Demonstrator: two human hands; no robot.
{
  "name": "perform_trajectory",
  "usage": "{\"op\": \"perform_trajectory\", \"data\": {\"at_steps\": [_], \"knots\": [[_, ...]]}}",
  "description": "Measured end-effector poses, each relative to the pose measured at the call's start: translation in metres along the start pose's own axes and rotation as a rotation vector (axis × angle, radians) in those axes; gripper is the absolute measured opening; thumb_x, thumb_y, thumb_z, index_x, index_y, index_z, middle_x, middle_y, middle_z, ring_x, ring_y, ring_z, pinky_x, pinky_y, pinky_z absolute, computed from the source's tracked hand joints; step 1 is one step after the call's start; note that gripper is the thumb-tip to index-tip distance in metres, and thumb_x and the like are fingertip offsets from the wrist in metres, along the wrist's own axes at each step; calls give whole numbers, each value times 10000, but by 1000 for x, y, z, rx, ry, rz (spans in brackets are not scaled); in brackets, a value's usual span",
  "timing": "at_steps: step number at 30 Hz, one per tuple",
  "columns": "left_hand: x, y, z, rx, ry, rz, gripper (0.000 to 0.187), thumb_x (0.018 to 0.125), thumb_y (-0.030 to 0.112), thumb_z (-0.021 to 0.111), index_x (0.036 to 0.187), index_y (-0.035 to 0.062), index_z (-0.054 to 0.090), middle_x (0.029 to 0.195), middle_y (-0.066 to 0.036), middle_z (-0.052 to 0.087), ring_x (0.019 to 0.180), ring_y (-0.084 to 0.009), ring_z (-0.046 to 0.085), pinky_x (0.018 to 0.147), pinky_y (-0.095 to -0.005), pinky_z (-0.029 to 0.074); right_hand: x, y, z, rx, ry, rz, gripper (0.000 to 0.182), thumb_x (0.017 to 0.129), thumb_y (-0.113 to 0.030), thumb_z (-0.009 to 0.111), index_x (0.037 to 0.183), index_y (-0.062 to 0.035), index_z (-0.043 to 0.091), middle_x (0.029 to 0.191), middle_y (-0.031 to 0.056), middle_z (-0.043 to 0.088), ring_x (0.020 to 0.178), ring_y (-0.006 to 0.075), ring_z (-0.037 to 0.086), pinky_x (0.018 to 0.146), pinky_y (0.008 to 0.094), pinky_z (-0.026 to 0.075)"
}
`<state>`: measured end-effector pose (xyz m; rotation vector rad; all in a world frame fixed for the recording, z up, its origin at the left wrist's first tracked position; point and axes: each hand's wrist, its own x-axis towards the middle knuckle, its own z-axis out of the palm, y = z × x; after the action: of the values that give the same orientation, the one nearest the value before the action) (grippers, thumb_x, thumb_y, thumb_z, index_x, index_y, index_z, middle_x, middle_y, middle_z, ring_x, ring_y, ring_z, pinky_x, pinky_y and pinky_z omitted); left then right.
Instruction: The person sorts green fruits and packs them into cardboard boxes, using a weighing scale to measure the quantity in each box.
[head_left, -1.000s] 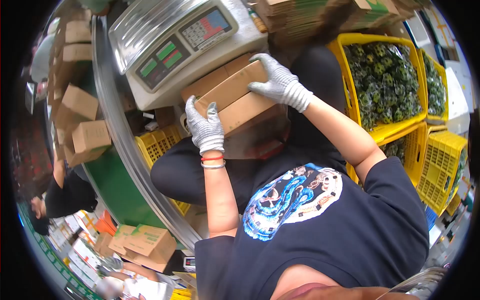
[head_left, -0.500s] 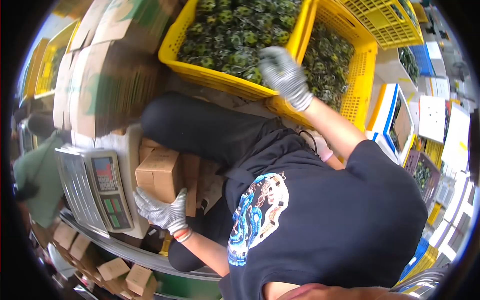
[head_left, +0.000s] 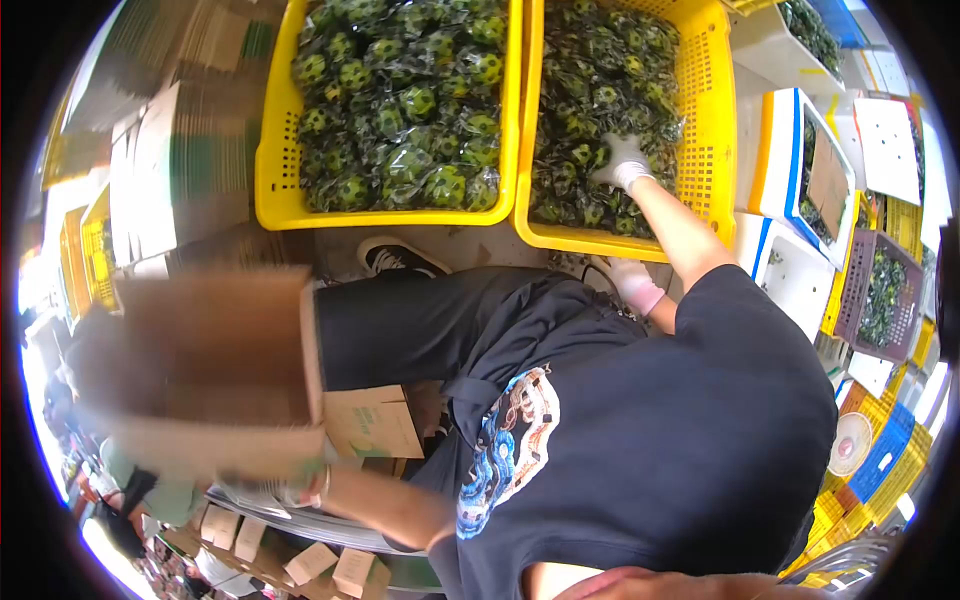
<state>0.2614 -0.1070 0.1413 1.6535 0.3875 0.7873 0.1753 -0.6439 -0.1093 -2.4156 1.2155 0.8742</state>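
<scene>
My left hand (head_left: pixel 285 490), blurred by motion, holds an open cardboard box (head_left: pixel 215 445) by its lower edge in the left of the view. The inside of the box looks bare and brown. My right hand (head_left: pixel 626 162), in a pale glove, reaches into the right yellow crate (head_left: pixel 590 240) with its fingers apart. It touches the dark green, clear-wrapped packets (head_left: pixel 575 120) there; its fingertips are partly hidden. Beside it stands the left yellow crate (head_left: pixel 400 219), filled with similar green and yellow packets (head_left: pixel 410 100).
Another person's gloved hand with a pink cuff (head_left: pixel 635 285) is below the right crate. Flattened cardboard (head_left: pixel 375 422) lies beside my leg. White boxes (head_left: pixel 795 270) and a brown crate (head_left: pixel 880 300) stand at the right. Small cartons (head_left: pixel 312 563) sit at the lower left.
My left hand has gone from a closed carton to the open box, now lifted at the left. My right hand has moved into the right crate. The view has shifted.
</scene>
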Motion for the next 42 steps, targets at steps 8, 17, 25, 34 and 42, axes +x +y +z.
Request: {"op": "perform_trajectory", "data": {"at_steps": [8, 17, 25, 34, 42], "knots": [[-107, -125, 211, -879, -677, -764, 671, 798, 360, 629, 1320, 7, 397, 1249, -138, 513, 1114, -290, 512, 953, -436, 425, 88, -41, 38, -835, -21, 93, 494, 847, -361, 627, 1265, -105, 563, 1380, 110, 456, 1200, 347, 485, 908, 545, 439], [-107, -163, 181, -1060, -805, -976, 701, 818, 411, 599, 1372, 49, 368, 1343, -129, 473, 1186, -303, 488, 1031, -460, 368, 105, -29, 24, -1071, -615, -57, 823, 691, -581, 710, 1366, -193, 443, 1350, 73, 495, 1168, 307, 531, 957, 499, 437], [-114, -151, 193, -987, -921, -1023, 717, 780, 338, 664, 1343, 1, 373, 1280, -166, 501, 1158, -319, 494, 1000, -448, 395, 52, 11, -14, -90, -250, -182, 724, 763, -305, 699, 1393, -148, 380, 1322, 165, 506, 1145, 314, 538, 949, 413, 457], [-131, -140, 201, -983, -959, -1062, 706, 740, 223, 664, 1329, -38, 375, 1269, -192, 498, 1146, -350, 501, 1008, -478, 390, -154, -107, -176, 1180, -225, -789, 606, 811, -251, 724, 1288, -34, 419, 1209, 84, 520, 1094, 162, 505, 897, 287, 448], [-129, -159, 194, -1193, -881, -1120, 720, 766, 321, 657, 1337, -13, 374, 1282, -186, 494, 1155, -320, 498, 991, -439, 407, 14, 70, 6, -236, -230, -94, 987, 653, -482, 738, 1440, -126, 260, 1435, 240, 273, 1217, 384, 450, 985, 441, 423]]}}
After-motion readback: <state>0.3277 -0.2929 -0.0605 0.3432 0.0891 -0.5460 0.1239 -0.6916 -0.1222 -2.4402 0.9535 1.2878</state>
